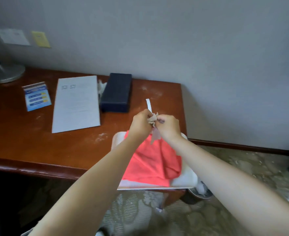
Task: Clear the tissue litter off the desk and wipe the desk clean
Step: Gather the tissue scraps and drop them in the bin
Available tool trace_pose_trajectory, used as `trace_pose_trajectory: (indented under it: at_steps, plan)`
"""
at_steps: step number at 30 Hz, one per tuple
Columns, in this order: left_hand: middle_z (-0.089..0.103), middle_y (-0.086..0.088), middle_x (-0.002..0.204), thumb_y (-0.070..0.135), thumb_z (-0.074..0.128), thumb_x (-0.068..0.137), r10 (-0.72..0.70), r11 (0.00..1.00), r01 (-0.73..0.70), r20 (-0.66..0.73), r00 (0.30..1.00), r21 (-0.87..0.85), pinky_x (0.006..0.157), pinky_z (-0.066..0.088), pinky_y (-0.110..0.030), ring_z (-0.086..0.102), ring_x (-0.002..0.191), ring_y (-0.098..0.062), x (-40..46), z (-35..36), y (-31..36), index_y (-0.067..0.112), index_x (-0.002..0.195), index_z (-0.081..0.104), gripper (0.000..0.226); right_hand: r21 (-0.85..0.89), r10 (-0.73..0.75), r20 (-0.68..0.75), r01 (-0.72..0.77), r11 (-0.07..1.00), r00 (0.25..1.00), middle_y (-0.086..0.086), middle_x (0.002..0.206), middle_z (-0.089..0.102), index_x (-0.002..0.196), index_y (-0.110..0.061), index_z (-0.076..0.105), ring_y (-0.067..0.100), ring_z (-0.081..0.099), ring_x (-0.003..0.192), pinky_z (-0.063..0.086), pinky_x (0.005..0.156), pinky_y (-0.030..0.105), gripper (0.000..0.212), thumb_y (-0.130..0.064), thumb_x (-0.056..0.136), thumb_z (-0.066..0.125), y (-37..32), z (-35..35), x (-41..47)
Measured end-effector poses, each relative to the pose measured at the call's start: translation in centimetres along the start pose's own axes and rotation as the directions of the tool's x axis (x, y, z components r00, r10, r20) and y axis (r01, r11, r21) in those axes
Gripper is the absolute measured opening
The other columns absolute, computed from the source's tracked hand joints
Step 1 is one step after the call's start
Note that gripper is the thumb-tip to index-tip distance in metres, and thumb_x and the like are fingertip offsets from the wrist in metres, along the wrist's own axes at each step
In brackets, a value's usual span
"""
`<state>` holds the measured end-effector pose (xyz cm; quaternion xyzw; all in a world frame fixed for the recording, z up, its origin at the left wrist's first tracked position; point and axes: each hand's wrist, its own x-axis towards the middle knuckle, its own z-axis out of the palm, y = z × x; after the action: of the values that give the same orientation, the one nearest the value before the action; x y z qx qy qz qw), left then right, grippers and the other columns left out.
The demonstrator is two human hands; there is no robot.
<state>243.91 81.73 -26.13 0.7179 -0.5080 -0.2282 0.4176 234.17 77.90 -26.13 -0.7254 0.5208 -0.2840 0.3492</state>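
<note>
Above the right end of the brown desk [29,142], my left hand [140,124] and my right hand [168,127] meet and together pinch a crumpled beige tissue scrap [153,119]. A white paper strip [148,105] sticks up from between the hands. A red cloth [150,160] lies under my forearms on a white pad at the desk's front right corner. Another white tissue tuft [101,86] lies between the sheet of paper and the dark box. White dust smears mark the desk top.
A dark blue box [117,92] lies at the back of the desk, a white paper sheet [76,103] left of it, a blue card stand [36,96] farther left, and a lamp base [6,73] in the far left corner. A bin [199,193] holding tissue stands on the carpet by the desk's right corner.
</note>
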Motion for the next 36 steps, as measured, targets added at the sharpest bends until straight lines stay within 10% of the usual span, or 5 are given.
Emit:
trace_pose_trajectory:
  at_steps: [5,15,27,36]
  plan:
    - [0.065,-0.015,0.096,-0.006,0.056,0.080,0.056,0.998,-0.057,0.061,0.997,0.018,0.057,0.031,-0.021,0.052,0.080,-0.020,-1.7,7.9,5.1,-0.001,0.095,0.062,0.017,0.026,0.037,-0.056,-0.036,0.999,0.998,-0.002,0.048,0.035,0.058,-0.012,0.059,0.018,0.029,0.062,0.022,0.048,0.021,0.030,-0.001,0.085,0.054,5.9,-7.4,-1.5]
    - [0.064,-0.018,0.105,-0.004,0.053,0.082,0.055,0.990,-0.083,0.229,0.972,0.113,0.062,0.027,-0.020,0.057,0.096,-0.030,-2.0,17.3,8.2,-0.002,0.104,0.061,0.023,0.081,0.204,-0.069,-0.198,0.977,0.977,0.008,0.058,0.052,0.062,-0.009,0.064,0.022,0.036,0.065,0.024,0.051,0.023,0.027,-0.002,0.087,0.054,14.0,-13.3,-2.4]
    - [0.062,-0.014,0.100,-0.004,0.050,0.082,0.053,0.984,-0.116,0.407,0.912,0.132,0.070,0.041,-0.026,0.058,0.091,-0.028,5.0,26.3,7.5,0.000,0.102,0.060,0.023,-0.053,0.349,0.005,-0.348,0.936,0.937,0.006,0.088,0.064,0.105,-0.011,0.069,0.016,0.050,0.074,0.035,0.052,0.018,0.024,-0.007,0.091,0.050,20.8,-16.4,3.6]
    - [0.060,-0.004,0.094,-0.002,0.056,0.086,-0.019,0.981,-0.081,0.500,0.866,0.178,0.063,0.036,-0.017,0.054,0.079,-0.017,7.4,33.6,6.1,0.005,0.099,0.063,0.017,-0.002,0.405,-0.013,-0.405,0.914,0.914,0.008,0.104,0.070,0.112,-0.012,0.069,0.024,0.063,0.097,0.048,0.083,0.029,0.026,-0.009,0.093,0.051,26.8,-18.2,5.6]
